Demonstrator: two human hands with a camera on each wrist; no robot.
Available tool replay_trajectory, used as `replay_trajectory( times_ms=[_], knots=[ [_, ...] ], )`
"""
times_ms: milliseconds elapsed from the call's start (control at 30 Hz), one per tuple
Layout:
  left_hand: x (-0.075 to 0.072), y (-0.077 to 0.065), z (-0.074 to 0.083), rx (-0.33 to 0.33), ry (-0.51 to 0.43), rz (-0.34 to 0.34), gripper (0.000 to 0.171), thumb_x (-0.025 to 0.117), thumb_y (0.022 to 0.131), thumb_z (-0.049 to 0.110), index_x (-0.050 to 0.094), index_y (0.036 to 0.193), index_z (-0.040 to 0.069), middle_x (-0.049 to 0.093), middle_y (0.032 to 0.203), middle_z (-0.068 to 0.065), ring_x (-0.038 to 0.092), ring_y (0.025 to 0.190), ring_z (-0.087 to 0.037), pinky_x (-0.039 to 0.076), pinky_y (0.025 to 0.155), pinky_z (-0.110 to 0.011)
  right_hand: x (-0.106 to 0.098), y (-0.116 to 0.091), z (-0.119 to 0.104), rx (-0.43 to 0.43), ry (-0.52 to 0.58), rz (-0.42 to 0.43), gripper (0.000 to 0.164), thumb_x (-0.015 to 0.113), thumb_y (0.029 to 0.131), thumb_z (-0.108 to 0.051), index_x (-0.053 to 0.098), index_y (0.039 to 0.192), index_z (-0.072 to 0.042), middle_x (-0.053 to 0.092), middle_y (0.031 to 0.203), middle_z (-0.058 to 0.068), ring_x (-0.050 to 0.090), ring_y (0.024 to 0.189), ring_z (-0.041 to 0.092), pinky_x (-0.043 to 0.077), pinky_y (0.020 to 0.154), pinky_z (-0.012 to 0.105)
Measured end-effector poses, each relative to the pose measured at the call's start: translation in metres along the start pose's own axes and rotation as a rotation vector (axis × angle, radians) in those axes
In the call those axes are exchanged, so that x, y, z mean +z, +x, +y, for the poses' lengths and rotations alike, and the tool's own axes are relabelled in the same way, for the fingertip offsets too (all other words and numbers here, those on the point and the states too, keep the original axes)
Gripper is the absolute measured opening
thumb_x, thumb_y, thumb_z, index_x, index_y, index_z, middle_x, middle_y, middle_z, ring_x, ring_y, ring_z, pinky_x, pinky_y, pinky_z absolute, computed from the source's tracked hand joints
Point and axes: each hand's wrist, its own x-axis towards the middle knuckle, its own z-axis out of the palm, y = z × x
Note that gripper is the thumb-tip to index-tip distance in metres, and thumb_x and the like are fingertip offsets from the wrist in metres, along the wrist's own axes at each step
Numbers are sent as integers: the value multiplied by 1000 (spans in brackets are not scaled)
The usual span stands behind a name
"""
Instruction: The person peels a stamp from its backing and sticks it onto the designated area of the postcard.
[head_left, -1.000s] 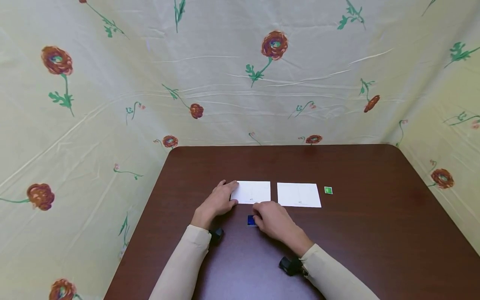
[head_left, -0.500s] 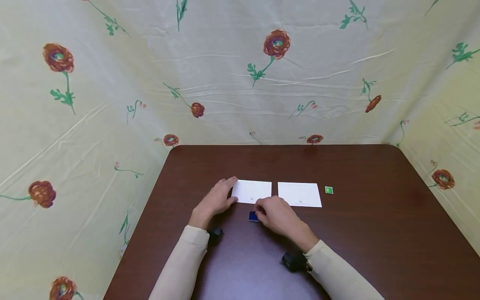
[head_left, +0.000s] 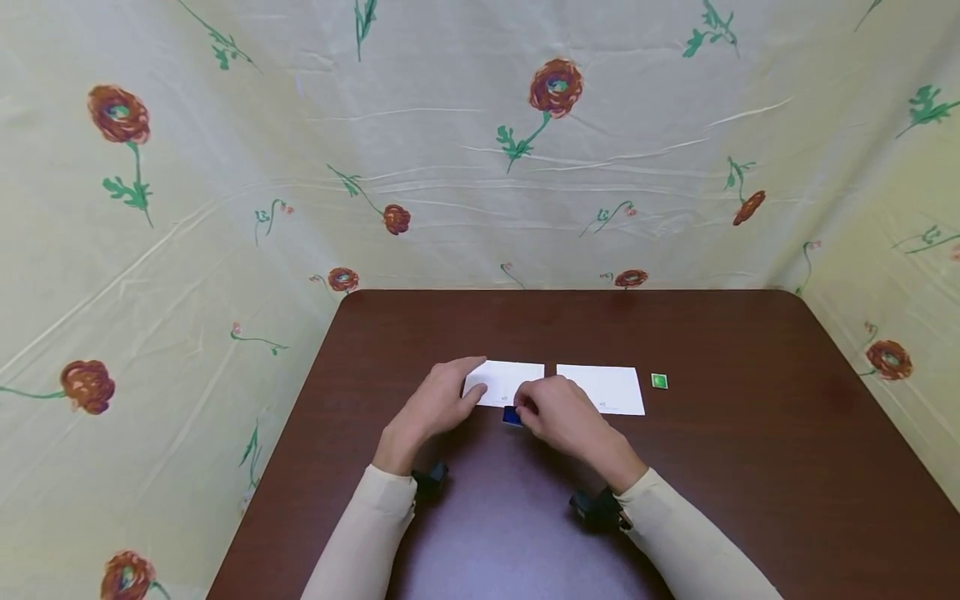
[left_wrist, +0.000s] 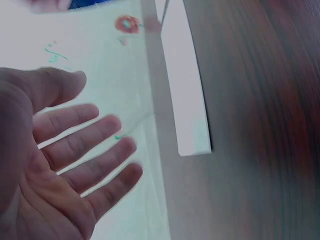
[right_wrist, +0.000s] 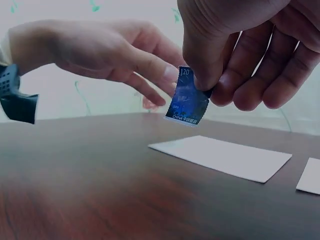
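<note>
Blue postage stamp (right_wrist: 185,97), one, with serrated edges, a numeral at its top, and CHINA beside Chinese characters along its lower edge; held in the air, slightly tilted, clear of the tabletop, near the front edge of the left white card in the head view. My right hand (head_left: 566,421), one: thumb and forefinger pinched together on the stamp's side, the remaining fingers loosely bent and holding nothing. My left hand (head_left: 435,408), one: raised, thumb and fingers spread apart and nearly straight, nothing in its grasp; seen from the head it overlaps the left end of the left card, while my left wrist view shows the palm apart from it. Left white card (head_left: 501,379), one, rectangular, lying flat, small printing by its front edge. Right white card (head_left: 607,390), one, of the same kind, flat just beside the first, a narrow gap between. Green stamp (head_left: 659,381), one, white-bordered, flat, just right of the right card. Dark brown table (head_left: 750,467), one, with rounded far corners. Cream sleeves (head_left: 363,533), two, on my arms. Black wrist cameras (head_left: 597,508), two, one beneath each wrist. Pale cloth (head_left: 450,83) printed with red-brown flowers, hanging behind and at both sides.
</note>
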Motion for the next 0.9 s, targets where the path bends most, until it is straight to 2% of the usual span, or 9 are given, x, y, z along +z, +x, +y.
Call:
replay_trajectory(
  times_ms=[267, 400, 567, 733, 900],
  knots=[
    [2, -6, 24, 105, -212, -21, 31, 65, 94, 17, 71, 123, 9, 72, 122, -6, 70, 107, -22, 58, 87, -41, -4, 0, 0, 10, 27, 30, 8, 74, 87, -19, 70, 80, -22, 57, 65, -15, 48, 57, 3, 41, 55, 21],
    [6, -7, 32, 131, -220, -10, 19, 68, 93, 15, 76, 109, 12, 76, 105, 0, 71, 92, -11, 59, 79, -31, -4, -1, 1, 19, 52, 60, 8, 74, 85, -17, 70, 80, -21, 58, 65, -15, 48, 56, 2, 41, 54, 21],
    [9, -7, 37, 122, -189, 58, 7, 71, 91, 12, 77, 92, 16, 73, 83, 9, 63, 69, 0, 52, 63, -20, -3, -2, 0, 31, 86, 83, 5, 75, 84, -17, 72, 81, -19, 61, 67, -14, 49, 57, 2, 41, 55, 21],
    [11, -8, 38, 110, -197, 86, 6, 71, 92, 12, 75, 91, 16, 72, 80, 10, 59, 64, -1, 50, 59, -20, -2, -5, 2, 82, 99, 76, 3, 76, 85, -21, 73, 84, -19, 63, 70, -14, 51, 59, 3, 43, 58, 22],
    [11, -8, 37, 93, -193, 105, 5, 71, 93, 13, 74, 91, 17, 71, 82, 10, 58, 65, -2, 51, 60, -20, -2, -8, 6, 106, 114, 72, 5, 76, 86, -23, 74, 86, -19, 65, 72, -14, 54, 62, 3, 45, 61, 22]
  ],
)
